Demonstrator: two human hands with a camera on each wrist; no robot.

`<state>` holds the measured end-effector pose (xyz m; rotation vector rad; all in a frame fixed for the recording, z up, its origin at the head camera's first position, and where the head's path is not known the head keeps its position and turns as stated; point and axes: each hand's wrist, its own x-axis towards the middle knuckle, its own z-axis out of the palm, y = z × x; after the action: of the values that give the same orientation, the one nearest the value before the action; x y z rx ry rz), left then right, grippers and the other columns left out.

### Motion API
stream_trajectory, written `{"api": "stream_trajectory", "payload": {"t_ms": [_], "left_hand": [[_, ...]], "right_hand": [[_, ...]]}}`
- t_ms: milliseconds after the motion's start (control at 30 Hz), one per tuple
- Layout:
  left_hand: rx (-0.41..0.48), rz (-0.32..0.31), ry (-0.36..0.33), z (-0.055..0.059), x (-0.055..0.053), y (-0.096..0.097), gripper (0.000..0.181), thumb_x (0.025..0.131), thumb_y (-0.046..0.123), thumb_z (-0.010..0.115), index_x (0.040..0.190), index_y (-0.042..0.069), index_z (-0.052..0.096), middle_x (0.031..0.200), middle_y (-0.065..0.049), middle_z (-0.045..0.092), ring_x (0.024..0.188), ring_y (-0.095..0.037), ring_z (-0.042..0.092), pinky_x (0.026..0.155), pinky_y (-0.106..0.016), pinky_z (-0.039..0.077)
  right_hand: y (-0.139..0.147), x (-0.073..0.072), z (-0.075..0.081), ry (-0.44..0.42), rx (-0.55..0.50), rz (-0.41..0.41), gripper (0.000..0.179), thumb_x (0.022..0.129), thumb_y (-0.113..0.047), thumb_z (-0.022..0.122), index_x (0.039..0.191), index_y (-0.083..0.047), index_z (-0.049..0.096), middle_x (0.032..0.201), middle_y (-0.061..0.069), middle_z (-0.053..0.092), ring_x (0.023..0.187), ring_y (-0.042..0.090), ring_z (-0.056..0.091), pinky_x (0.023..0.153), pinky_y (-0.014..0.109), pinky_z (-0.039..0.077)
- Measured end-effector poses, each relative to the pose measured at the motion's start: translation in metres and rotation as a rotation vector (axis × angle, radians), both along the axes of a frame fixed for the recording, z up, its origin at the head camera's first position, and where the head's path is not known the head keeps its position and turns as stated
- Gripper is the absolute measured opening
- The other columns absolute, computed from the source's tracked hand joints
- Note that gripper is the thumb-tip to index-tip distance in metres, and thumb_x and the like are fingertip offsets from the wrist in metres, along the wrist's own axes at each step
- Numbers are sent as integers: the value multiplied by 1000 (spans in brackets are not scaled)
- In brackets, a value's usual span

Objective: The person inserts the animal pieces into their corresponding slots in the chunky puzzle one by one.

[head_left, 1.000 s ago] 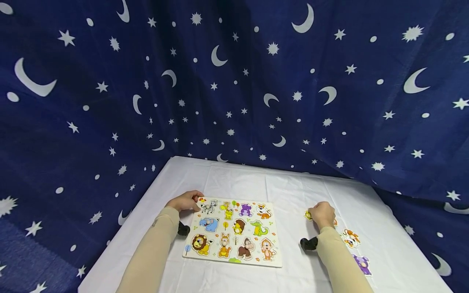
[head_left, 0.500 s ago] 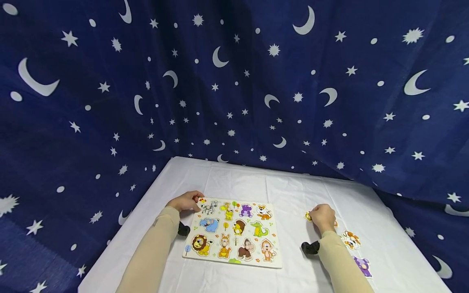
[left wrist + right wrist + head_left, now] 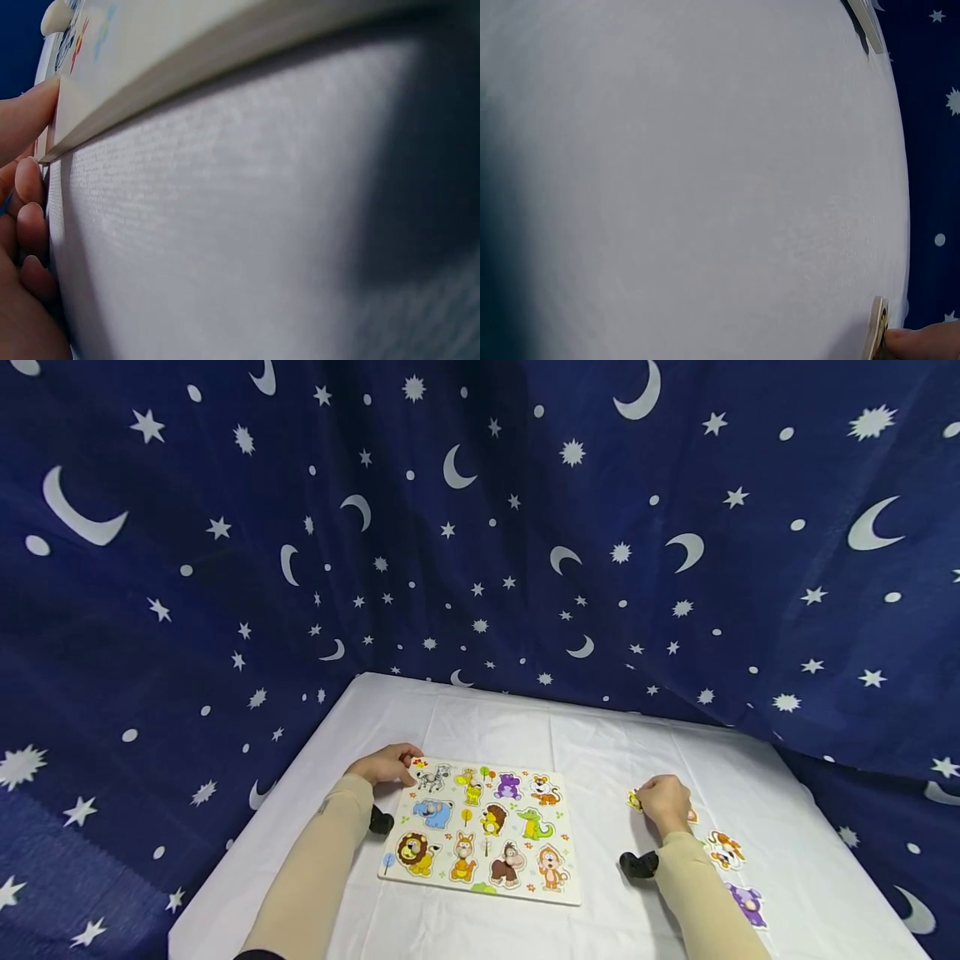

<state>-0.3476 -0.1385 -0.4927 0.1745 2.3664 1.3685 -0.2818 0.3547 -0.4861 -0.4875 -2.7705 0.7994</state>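
A wooden knob puzzle board [image 3: 480, 831] with cartoon animals lies on the white table in the head view. At its far left corner my left hand [image 3: 386, 764] grips the board. In the left wrist view the thumb [image 3: 30, 116] presses the board's edge while the other fingers curl below. To the right of the board, my right hand [image 3: 663, 802] pinches a yellow puzzle piece [image 3: 634, 800], partly hidden by the fingers. In the right wrist view that piece [image 3: 877, 330] shows edge-on against the thumb [image 3: 926, 341]. An orange piece [image 3: 692, 816] peeks out behind the hand.
A tiger puzzle piece [image 3: 725, 850] and a purple animal piece [image 3: 747, 906] lie beside the right forearm. The white-covered table [image 3: 487, 710] is backed by a dark blue curtain [image 3: 517, 543] with moons and stars. A black wrist camera [image 3: 639, 864] sits on the right wrist.
The head view has shifted slightly. Both hands stay in nearly the same places, the left on the board's corner and the right at the yellow piece.
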Motion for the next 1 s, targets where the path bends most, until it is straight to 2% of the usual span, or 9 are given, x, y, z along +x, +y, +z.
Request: {"api": "stream_trajectory", "payload": {"t_ms": [200,500,733,1000], "left_hand": [[11,4,-6,-3,-3,-1,50,74,-11,74,121,0,59,89,-5,40,88,-19,41,81,-32,33],[7,12,-21,0,-3,0,48,77,-10,74,121,1,58,91,-4,39,90,-19,40,83,-34,32],[21,13,-24,-1,-3,0,48,77,-11,73,121,0,58,91,-4,40,90,-19,41,80,-31,33],[14,14,-18,-1,-2,-1,49,76,-11,72,121,0,58,90,-4,39,90,-18,40,81,-32,33]], "right_hand": [[-2,-1,-1,4,-9,31,15,78,-8,64,78,3,74,90,24,71,99,53,60,87,57,45],[-5,-1,-5,18,-6,58,17,77,-7,60,79,1,74,89,21,72,94,48,63,81,53,47],[-8,-1,-7,49,3,89,15,75,-7,63,79,2,75,85,20,73,89,45,65,80,50,47],[-11,-1,-5,53,12,113,16,75,-8,62,80,1,75,85,19,73,87,43,66,76,48,48]]}}
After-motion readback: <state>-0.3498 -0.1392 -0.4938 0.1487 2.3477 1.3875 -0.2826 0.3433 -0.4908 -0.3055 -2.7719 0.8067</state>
